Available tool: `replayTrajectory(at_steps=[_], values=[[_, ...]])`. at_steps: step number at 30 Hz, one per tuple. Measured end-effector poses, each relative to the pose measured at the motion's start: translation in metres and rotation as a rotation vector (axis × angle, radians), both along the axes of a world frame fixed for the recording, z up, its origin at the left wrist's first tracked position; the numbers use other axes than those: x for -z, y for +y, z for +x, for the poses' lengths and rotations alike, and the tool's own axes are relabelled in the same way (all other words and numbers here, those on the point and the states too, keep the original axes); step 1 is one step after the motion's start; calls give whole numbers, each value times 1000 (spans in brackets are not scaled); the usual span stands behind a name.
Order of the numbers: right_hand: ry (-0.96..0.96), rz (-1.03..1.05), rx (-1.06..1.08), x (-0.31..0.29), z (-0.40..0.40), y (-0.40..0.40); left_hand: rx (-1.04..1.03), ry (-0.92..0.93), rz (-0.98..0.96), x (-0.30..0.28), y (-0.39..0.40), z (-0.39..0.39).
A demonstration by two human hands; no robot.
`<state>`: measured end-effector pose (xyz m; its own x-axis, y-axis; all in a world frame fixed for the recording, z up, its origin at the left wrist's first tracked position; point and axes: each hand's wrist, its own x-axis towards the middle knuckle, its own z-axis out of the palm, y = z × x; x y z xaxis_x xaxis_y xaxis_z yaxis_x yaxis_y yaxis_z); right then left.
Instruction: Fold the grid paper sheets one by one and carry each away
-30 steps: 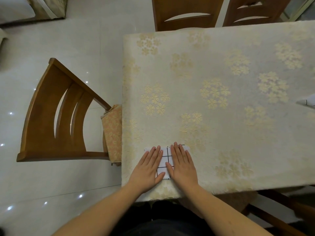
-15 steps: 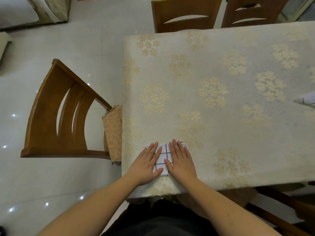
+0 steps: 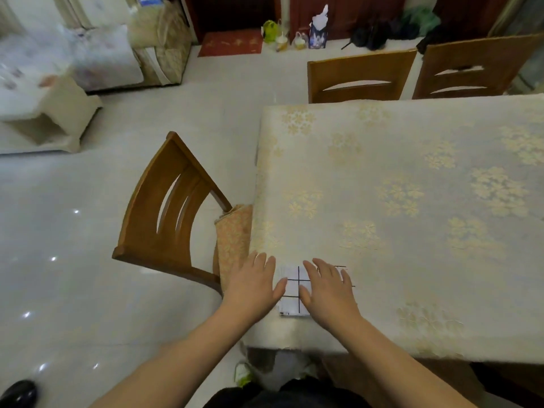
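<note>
I see my left hand [image 3: 253, 285] and right hand [image 3: 329, 288] flat, fingers straight and slightly spread, pressing a folded grid paper sheet [image 3: 292, 290] at the table's [image 3: 412, 178] near-left corner. The paper is white with black grid lines, lying on a cream tablecloth [image 3: 382, 231] with gold flowers; I can't tell its long axis.

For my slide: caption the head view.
Left hand and right hand press folded grid paper flat on the floral tablecloth.

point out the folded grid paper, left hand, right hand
white folded grid paper with black lines [image 3: 293, 293], head view, bare strip between the hands
left hand [image 3: 250, 287], head view, back of hand
right hand [image 3: 329, 290], head view, back of hand
</note>
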<state>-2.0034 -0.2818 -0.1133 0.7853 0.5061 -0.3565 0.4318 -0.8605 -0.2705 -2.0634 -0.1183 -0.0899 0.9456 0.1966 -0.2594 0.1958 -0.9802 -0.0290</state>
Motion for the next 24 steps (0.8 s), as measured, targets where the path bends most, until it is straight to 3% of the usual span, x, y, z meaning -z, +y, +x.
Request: replayTrajectory(at_steps=[11,24], values=[[-193,130,-198,-62,-72,99,-241,-45,23,-46,84,-104],[-146,47,-298,-89,-206,269,-336,-152,-57,-60,234,-261]])
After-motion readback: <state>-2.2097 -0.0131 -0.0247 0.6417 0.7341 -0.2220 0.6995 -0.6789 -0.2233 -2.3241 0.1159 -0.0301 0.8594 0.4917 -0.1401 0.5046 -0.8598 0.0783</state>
